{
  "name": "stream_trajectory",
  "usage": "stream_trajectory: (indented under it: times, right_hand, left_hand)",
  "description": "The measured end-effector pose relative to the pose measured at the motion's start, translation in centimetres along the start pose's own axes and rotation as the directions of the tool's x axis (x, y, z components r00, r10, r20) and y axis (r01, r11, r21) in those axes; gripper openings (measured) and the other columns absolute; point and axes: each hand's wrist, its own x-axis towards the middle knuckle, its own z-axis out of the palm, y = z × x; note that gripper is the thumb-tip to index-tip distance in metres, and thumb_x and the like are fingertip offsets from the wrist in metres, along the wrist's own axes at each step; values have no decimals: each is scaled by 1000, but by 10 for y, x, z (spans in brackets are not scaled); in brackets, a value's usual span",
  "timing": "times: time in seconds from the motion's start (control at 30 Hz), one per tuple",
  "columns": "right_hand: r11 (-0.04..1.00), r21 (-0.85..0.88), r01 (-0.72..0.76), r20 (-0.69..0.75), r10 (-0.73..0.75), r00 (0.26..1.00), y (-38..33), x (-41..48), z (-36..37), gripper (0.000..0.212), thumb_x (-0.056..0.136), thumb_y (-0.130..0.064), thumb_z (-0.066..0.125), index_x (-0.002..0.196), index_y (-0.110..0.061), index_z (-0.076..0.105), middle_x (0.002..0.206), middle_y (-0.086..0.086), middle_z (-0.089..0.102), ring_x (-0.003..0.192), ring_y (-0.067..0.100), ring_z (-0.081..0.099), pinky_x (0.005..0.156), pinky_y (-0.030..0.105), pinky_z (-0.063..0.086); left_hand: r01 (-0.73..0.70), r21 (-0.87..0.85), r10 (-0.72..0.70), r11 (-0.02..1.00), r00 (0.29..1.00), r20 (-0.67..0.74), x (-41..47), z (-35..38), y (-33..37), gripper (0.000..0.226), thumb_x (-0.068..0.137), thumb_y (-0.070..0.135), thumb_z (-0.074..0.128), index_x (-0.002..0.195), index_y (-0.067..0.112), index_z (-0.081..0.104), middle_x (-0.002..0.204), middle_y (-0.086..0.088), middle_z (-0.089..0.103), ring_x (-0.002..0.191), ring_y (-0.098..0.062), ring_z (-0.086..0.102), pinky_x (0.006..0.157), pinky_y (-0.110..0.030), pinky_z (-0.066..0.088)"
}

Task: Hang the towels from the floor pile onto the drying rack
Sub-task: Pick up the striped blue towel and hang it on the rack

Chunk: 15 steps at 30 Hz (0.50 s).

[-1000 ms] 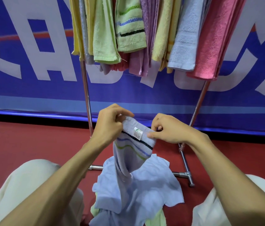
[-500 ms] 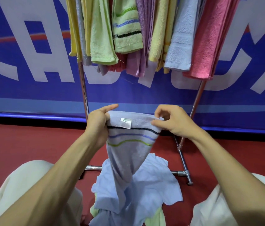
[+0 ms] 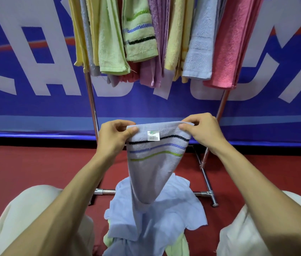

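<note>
The top hem of a pale lavender towel (image 3: 155,169) is gripped at both corners. The left corner is pinched between the thumb and curled fingers of the left hand (image 3: 114,139), and the right corner between the thumb and fingertips of the right hand (image 3: 201,132). The hem is stretched almost level between the two hands, in front of the drying rack (image 3: 93,108) and below the cloths hung on it.

A small white label (image 3: 153,136) is fixed just under the hem, near its middle. Beneath it the cloth is crossed by three thin stripes: black, then blue-violet, then green. Below the stripes the towel is gathered into a narrowing, hanging point. Whether its lower end rests on the floor pile (image 3: 173,209) cannot be told.

Both forearms are extended forward from the lower corners of the view. The backs of the hands are turned toward the camera, and the hands are held at about the same height.

The pile is topped by light blue cloth with pale green edges showing under it. It is laid on the red floor (image 3: 35,163) between two knees (image 3: 25,209) clad in cream fabric. The rack's chrome base bar is seen just behind it. Yellow, green, purple, light blue and pink towels (image 3: 229,43) are draped side by side above, and a blue banner (image 3: 16,111) with large white letters is spread behind everything.
</note>
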Motion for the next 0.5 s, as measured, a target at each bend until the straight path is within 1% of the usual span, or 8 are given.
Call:
stream_trajectory:
  times: [0.07, 0.13, 0.23, 0.3, 0.37, 0.43, 0.5]
  right_hand:
    - [999, 37, -23, -29, 24, 999, -2, -1, 1, 4, 81, -18, 73, 78, -18, 76, 68, -9, 67, 67, 3, 56, 59, 9, 39]
    - [997, 65, -35, -39, 37, 999, -4, -2, 2, 6, 80, -19, 73, 75, -22, 73, 68, -11, 66, 66, 2, 55, 59, 11, 39]
    - [995, 89, -33, -30, 36, 999, -5, -4, 3, 5, 77, -19, 77, 74, -22, 75, 66, -12, 66, 63, -1, 55, 58, 8, 39]
    - [993, 108, -41, -36, 45, 998, -5, -4, 4, 3, 76, -21, 80, 74, -20, 77, 60, -16, 65, 58, -5, 55, 56, 6, 38]
    - [993, 111, -40, -57, 46, 997, -4, -4, 4, 8, 74, -25, 81, 69, -23, 76, 52, -15, 61, 54, -2, 52, 56, 11, 38]
    - [993, 107, -46, -79, 54, 995, -3, -2, 4, 12, 72, -28, 83, 65, -26, 73, 45, -15, 57, 48, 0, 46, 54, 15, 37]
    - [991, 119, -56, -112, 69, 991, 0, -1, 6, 14, 71, -28, 83, 64, -27, 71, 44, -14, 56, 47, 0, 46, 55, 18, 40]
  left_hand:
    - [-5, 10, 5, 1000, 1000, -25, 0, 1, -1, 6, 80, 18, 77, 79, 24, 74, 79, 2, 75, 80, -17, 70, 80, -37, 57]
    - [-39, 69, 42, 997, 998, -48, 0, 2, -3, 3, 82, 19, 75, 82, 22, 76, 79, 5, 74, 83, -17, 70, 82, -38, 57]
    - [-87, 143, 98, 986, 992, -77, 1, 1, -6, 8, 85, 16, 71, 90, 14, 77, 82, 7, 73, 81, -10, 68, 83, -34, 55]
    - [-103, 162, 119, 981, 989, -90, 2, -1, -7, 10, 87, 15, 69, 93, 11, 76, 83, 6, 72, 80, -7, 66, 81, -29, 54]
    - [-122, 177, 140, 977, 986, -93, 1, -2, -7, 10, 87, 15, 69, 92, 11, 76, 82, 7, 72, 78, -7, 65, 78, -25, 52]
    - [-133, 175, 151, 976, 984, -96, 2, -2, -7, 6, 86, 16, 70, 87, 14, 76, 79, 10, 72, 74, -6, 64, 74, -22, 52]
    - [-139, 158, 155, 978, 983, -95, 3, -1, -7, 5, 85, 16, 71, 81, 16, 75, 78, 10, 72, 71, -6, 63, 71, -21, 51]
